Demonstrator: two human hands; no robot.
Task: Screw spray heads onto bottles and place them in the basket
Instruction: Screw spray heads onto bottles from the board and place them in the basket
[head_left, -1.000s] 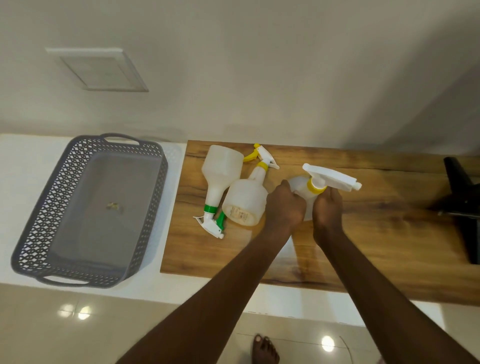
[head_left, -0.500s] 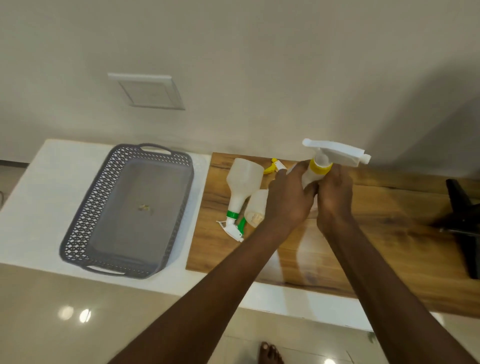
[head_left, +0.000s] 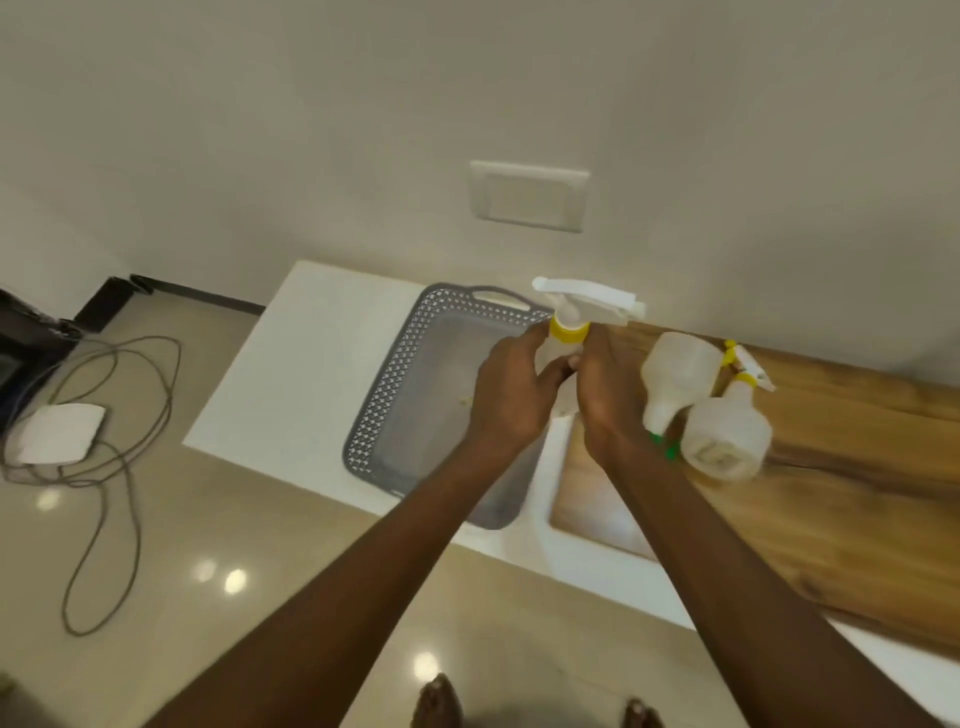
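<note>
Both hands hold one white spray bottle (head_left: 566, 395) upright over the right side of the grey basket (head_left: 395, 374). Its white spray head with a yellow collar (head_left: 570, 328) sticks up above my fingers. My left hand (head_left: 511, 400) grips the bottle's left side and my right hand (head_left: 608, 400) grips its right side; the bottle's body is mostly hidden between them. Two more white bottles lie on the wooden board (head_left: 831, 493): one with a green collar (head_left: 670, 384) and one with a yellow collar (head_left: 727, 436), both with heads on.
The basket stands on a white counter (head_left: 291, 379) left of the board; a small scrap lies on its floor. A wall plate (head_left: 529, 195) is behind. On the tiled floor at left lie a grey cable (head_left: 130, 467) and a white box (head_left: 57, 431). My bare feet show at the bottom.
Both hands have lifted the yellow-collared bottle off the board and carried it left, over the basket. The camera has swung left too, so the other two bottles now appear to the right.
</note>
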